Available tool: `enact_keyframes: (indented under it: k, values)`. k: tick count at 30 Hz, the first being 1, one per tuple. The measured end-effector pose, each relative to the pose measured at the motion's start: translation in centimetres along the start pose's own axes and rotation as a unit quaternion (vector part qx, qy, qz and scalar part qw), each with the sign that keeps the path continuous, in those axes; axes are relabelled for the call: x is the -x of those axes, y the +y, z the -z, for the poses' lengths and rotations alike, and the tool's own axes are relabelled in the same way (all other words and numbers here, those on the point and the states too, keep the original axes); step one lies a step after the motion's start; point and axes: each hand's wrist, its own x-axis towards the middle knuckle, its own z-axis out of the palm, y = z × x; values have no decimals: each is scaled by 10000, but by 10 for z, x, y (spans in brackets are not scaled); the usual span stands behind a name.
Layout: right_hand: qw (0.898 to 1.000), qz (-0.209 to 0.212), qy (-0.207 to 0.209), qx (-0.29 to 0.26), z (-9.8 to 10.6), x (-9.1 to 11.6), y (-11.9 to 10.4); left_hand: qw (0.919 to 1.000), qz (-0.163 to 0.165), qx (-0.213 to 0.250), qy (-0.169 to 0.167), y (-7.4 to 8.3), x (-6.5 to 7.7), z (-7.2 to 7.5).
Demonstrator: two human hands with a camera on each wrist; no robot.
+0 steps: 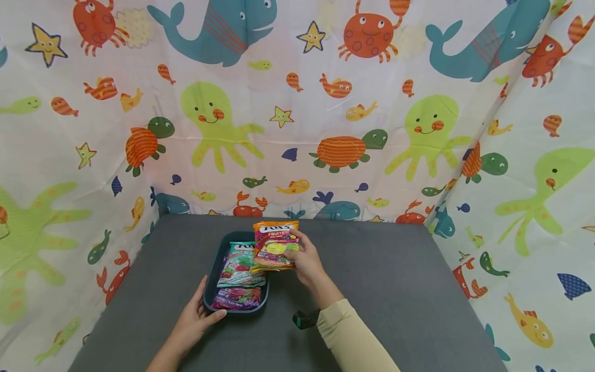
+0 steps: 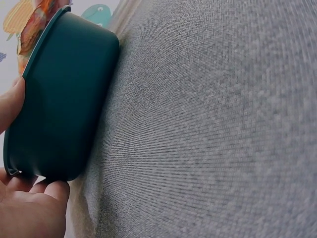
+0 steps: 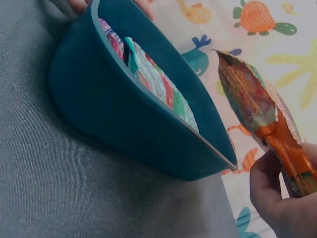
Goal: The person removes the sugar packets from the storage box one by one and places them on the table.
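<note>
Taking the tub as the middle of a clock face, seen from above: nearest, a bare left forearm comes in from 7 o'clock and a pale yellow sleeve [image 1: 358, 336] from 5 o'clock, with a small black device [image 1: 304, 320], patched green, at the right wrist.

Of the 2 hands, the left hand [image 1: 192, 315] is the nearer; it grips the tub at about 7:30, thumb along the near rim and fingers round the left side. The tub [image 1: 211, 277] – dark teal, rounded at the corners – sits left of centre on the bench.

Inside the tub, 2 bags show. A purple bag [image 1: 237, 299] lies at 6 o'clock, partly covered by a mint-green bag [image 1: 241, 268], which leans across the middle and is lettered FOX'S.

The right hand [image 1: 308, 261], at about 3 o'clock, pinches an orange bag [image 1: 274, 248] by its right edge, thumb in front. That bag, printed FOX'S FRUITS, is held up at 2 o'clock, hiding the tub's far right corner; the right wrist view shows it apart from the tub.

The grey bench [image 1: 372, 279] runs back beneath it all. Beyond, white cloth [image 1: 297, 144] rises at 12 o'clock and both sides – printed with whales, crabs, turtles and octopuses.
</note>
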Motion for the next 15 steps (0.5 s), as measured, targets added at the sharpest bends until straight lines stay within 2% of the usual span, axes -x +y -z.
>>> enact_keyframes:
  k: [15]
  values:
    - [9994,123,-1,-324,23,-5,2,9999,-92,51,-17,-3,0,0]
